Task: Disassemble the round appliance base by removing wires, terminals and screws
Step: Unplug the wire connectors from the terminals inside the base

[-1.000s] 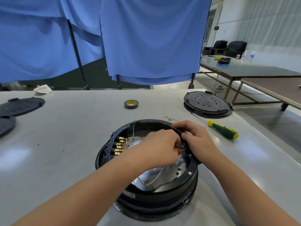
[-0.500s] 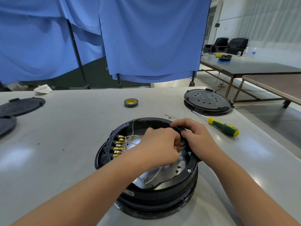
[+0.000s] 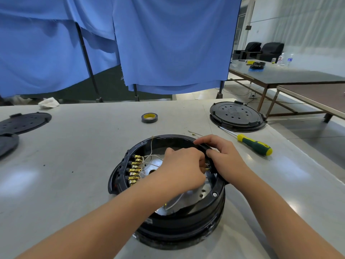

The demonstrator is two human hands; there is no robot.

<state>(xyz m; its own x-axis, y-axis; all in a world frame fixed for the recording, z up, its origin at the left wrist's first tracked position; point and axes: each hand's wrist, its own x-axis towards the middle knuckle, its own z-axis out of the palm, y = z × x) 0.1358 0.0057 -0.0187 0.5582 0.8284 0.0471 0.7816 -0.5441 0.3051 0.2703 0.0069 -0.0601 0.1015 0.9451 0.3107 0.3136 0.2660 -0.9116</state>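
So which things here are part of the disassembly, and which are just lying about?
In the job:
round appliance base
brass terminals
white wires
left hand, fingers curled inside the base
right hand, gripping the rim
screwdriver, idle on the table

Lying about:
tape roll
black round cover
black plates
white rag

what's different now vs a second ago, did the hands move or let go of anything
Almost nothing changed. The left hand still works with curled fingers at the right inner side of the round black base, and the right hand still grips the base's rim beside it; neither let go. What the left fingers hold is hidden. The brass terminals, screwdriver and tape roll stayed put; only the camera view shifted slightly.
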